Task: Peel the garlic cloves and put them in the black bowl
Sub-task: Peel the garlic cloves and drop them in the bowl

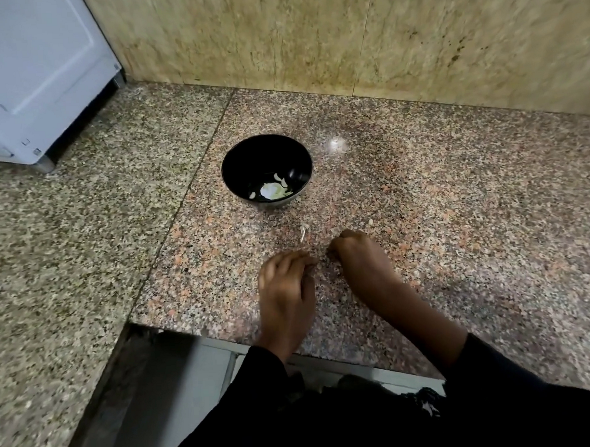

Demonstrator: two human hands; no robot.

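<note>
Granite counter [420, 190] meets a beige stone wall [312, 36]; white appliance [33, 76] far left, black bowl [267, 172] centre. Left hand [286, 291] and right hand [359, 254] curl near the edge; their contents cannot be told.

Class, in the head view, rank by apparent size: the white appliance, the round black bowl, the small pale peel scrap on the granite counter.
1. White appliance, though cut off by the frame.
2. Round black bowl.
3. Small pale peel scrap on the granite counter.
</note>
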